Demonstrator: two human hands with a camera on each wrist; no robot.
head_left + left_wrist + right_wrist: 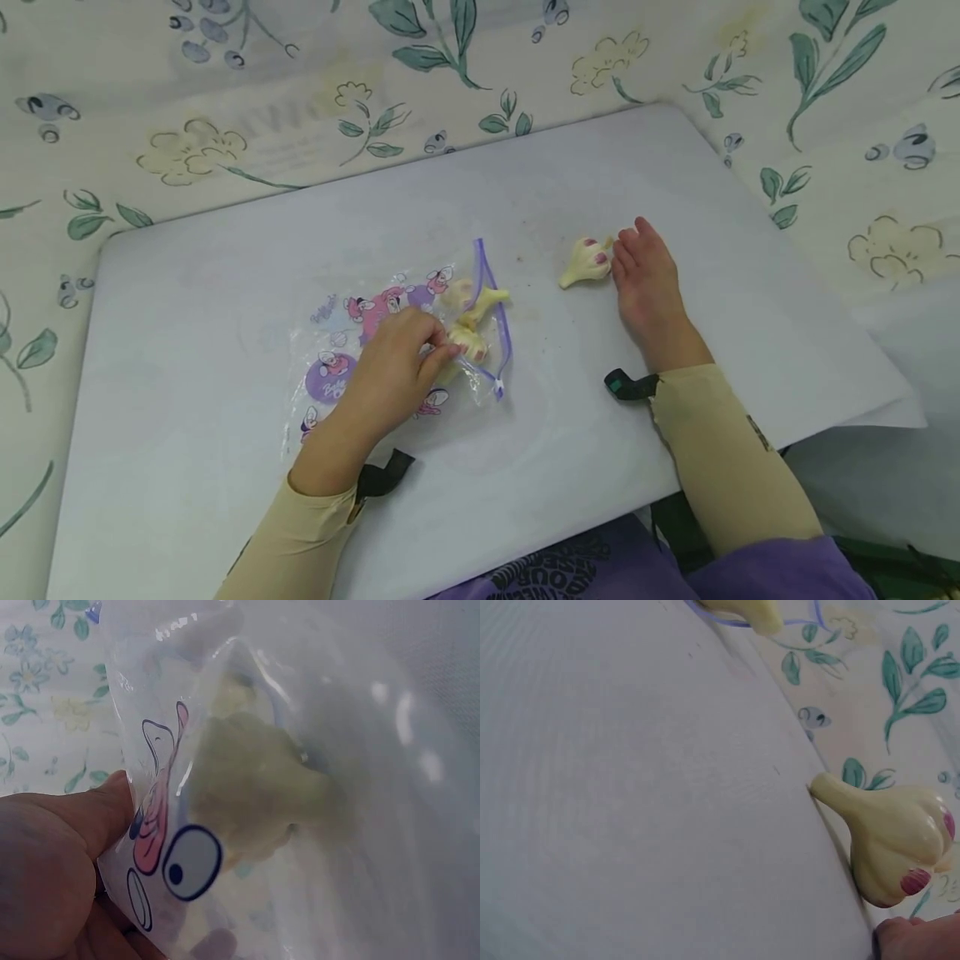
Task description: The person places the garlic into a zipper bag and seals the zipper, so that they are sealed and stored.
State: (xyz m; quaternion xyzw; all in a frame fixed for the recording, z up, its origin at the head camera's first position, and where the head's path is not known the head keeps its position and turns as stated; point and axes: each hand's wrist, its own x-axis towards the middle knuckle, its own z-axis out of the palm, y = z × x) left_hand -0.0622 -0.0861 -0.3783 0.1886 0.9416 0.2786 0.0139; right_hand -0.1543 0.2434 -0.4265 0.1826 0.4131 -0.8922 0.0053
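White tabletop (187,350) under garlic (587,262); floral backdrop (300,108) beyond.

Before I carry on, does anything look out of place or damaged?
Yes: the garlic bulb at the mouth of the zip bag has its stem poking out past the purple zip strip, which might obstruct closing. The loose bulb by the right hand looks intact.
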